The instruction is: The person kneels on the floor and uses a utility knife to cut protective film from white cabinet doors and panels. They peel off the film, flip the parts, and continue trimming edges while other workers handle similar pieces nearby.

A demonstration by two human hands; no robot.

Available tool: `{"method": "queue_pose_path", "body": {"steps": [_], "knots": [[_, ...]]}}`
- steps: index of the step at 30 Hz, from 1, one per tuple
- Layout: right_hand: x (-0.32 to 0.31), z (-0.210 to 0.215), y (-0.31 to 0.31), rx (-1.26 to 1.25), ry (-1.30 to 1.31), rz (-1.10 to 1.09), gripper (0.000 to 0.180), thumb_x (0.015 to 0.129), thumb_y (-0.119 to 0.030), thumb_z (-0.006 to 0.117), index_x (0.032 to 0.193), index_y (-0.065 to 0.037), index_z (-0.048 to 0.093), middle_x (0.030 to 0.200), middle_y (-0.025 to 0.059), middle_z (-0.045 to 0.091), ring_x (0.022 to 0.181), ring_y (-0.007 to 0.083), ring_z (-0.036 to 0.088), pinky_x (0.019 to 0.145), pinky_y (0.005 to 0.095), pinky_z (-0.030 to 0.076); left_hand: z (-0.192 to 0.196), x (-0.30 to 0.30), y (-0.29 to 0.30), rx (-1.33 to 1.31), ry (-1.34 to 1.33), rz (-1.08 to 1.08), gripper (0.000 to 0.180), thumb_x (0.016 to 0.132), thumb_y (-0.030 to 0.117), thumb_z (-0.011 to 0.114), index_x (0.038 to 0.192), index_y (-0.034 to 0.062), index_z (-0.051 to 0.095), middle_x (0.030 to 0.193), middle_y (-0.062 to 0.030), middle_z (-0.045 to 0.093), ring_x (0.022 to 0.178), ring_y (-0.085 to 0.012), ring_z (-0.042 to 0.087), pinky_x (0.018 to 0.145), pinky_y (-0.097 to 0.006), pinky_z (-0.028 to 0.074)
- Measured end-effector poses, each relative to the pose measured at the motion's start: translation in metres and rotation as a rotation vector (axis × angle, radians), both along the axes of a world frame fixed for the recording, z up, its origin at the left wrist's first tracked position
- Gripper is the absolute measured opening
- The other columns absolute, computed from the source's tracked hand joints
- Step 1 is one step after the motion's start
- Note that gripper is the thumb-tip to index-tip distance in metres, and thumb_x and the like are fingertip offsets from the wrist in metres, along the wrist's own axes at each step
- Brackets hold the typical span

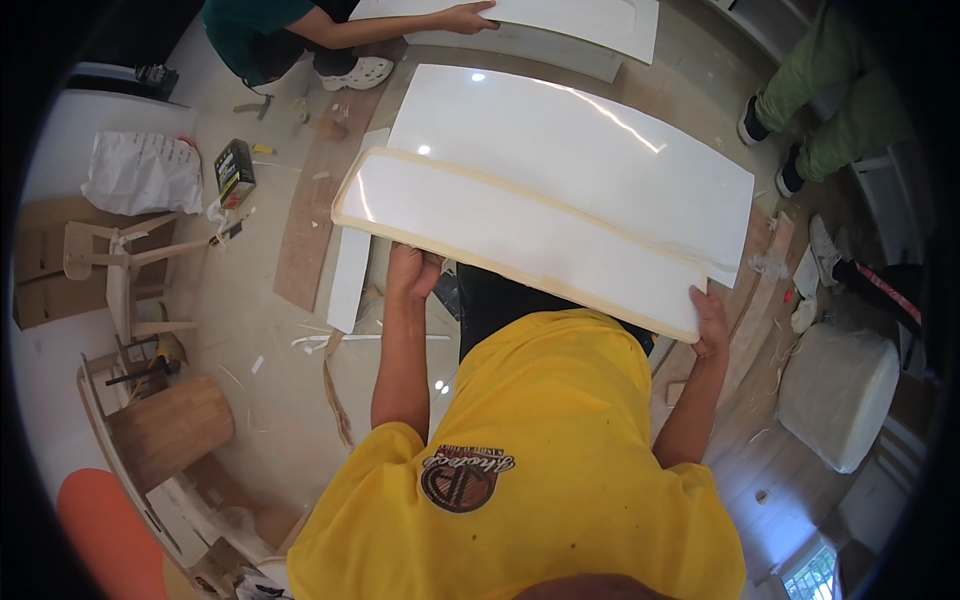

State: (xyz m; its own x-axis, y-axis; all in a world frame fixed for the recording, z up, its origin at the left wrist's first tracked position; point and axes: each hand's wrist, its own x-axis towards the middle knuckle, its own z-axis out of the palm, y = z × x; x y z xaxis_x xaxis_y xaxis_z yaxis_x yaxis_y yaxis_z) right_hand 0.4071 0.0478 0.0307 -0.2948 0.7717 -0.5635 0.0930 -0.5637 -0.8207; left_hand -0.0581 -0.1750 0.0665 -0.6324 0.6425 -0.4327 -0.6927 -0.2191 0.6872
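Observation:
A long white panel (520, 235) with a beige strip along its edges is held crosswise in front of my body. My left hand (413, 270) grips its near edge toward the left, fingers partly hidden beneath. At the right end, my right hand (709, 318) is closed around the corner, thumb near the top face. Just beyond lies a larger glossy white board (580, 140), its near part overlapped by the panel. Whether the two touch cannot be made out.
A crouching co-worker's hand (467, 17) holds another white panel (580, 25) at the far side. Another person's green trousers (820, 90) stand far right. Leftward are a wooden chair frame (120, 265), a white bag (142, 172) and a small box (234, 172). A wrapped cushion (838, 395) sits right.

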Motion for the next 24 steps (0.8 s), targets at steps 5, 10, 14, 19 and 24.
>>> {"method": "queue_pose_path", "body": {"steps": [5,10,14,19,24], "knots": [[-0.023,0.001,-0.028,-0.137,0.175,0.021,0.057,0.096,-0.016,0.067,0.145,0.003,0.046,0.130,0.0147,0.062,0.109,0.0235,0.066,0.094,0.0352,0.055,-0.020,-0.013,-0.015,0.049,-0.120,0.015,0.031,0.102,0.020,0.060,0.129,0.0042,0.059,0.120,-0.0062,0.070,0.104,-0.0162,0.071,0.089,-0.029,0.062],[-0.031,0.008,-0.033,-0.052,0.155,-0.017,0.060,0.097,-0.017,0.066,0.149,0.002,0.041,0.135,0.0143,0.058,0.117,0.0238,0.062,0.099,0.0361,0.053,-0.023,-0.016,-0.010,0.075,-0.137,0.027,0.029,0.104,0.018,0.055,0.127,0.0016,0.060,0.119,-0.0089,0.071,0.105,-0.0179,0.071,0.089,-0.031,0.061],[-0.029,0.015,-0.028,-0.019,0.184,-0.029,0.058,0.099,-0.017,0.064,0.149,0.002,0.041,0.135,0.0143,0.059,0.120,0.0237,0.060,0.100,0.0365,0.051,-0.028,-0.012,0.000,0.012,-0.101,-0.003,0.030,0.104,0.020,0.055,0.127,0.0018,0.060,0.120,-0.0089,0.071,0.106,-0.0183,0.070,0.088,-0.031,0.061],[-0.010,0.000,-0.027,-0.067,0.246,-0.120,0.054,0.100,-0.020,0.063,0.145,0.002,0.044,0.133,0.0134,0.060,0.117,0.0231,0.062,0.098,0.0367,0.053,-0.052,0.001,-0.003,0.012,-0.177,-0.047,0.032,0.104,0.020,0.056,0.130,0.0021,0.059,0.122,-0.0085,0.070,0.109,-0.0190,0.069,0.091,-0.034,0.060],[0.013,-0.013,-0.030,-0.148,0.284,-0.210,0.053,0.100,-0.025,0.064,0.141,0.004,0.047,0.129,0.0131,0.062,0.113,0.0224,0.064,0.096,0.0371,0.054,-0.062,0.020,-0.004,-0.051,-0.173,-0.077,0.032,0.104,0.017,0.056,0.131,0.0006,0.058,0.125,-0.0103,0.068,0.111,-0.0202,0.068,0.094,-0.035,0.059]]}}
